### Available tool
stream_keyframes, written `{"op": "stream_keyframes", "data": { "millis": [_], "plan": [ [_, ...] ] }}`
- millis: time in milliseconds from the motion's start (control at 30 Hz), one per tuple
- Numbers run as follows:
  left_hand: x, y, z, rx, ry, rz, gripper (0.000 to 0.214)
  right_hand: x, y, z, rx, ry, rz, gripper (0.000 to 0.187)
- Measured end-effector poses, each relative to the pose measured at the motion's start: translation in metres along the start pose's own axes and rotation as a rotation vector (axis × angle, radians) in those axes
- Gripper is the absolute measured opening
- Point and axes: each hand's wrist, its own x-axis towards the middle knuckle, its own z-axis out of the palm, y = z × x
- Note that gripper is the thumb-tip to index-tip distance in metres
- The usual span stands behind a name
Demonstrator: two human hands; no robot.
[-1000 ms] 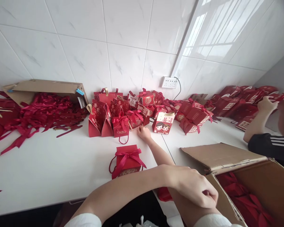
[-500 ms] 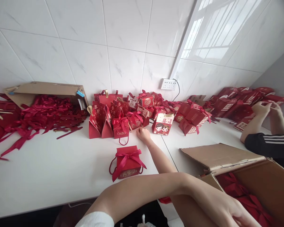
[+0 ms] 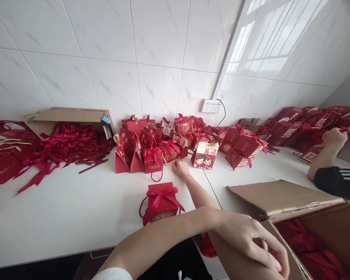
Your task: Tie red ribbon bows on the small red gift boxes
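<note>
Left hand (image 3: 246, 236) is drawn in, back over right forearm (image 3: 200, 193)

Its fingers are loosely bent; whether anything is held beneath cannot be told. The right hand (image 3: 181, 169) is curled closed on the white table (image 3: 90, 217), near the cartoon-figure box (image 3: 204, 156). The bow-tied red box (image 3: 161, 200) is set just beyond the left forearm (image 3: 167, 232).

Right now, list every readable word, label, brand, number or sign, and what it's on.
"囍", apparently: cartoon-couple box
Unreadable, too small or blurred: characters on upright red bags, front bow-tied box, far-right white labels
No legible brand or number.
</note>
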Motion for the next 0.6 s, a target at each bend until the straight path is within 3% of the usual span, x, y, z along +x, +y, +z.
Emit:
{"op": "stream_keyframes", "data": {
  "millis": [400,600],
  "plan": [
    [-0.033,-0.013,-0.005,0.005,0.229,-0.086,0.014,0.002,0.002,0.004,-0.026,-0.02,-0.007,0.026],
    [-0.03,-0.01,-0.001,0.12,0.256,-0.085,0.02,0.002,0.002,0.003,-0.043,-0.015,-0.025,0.025]
  ]
}}
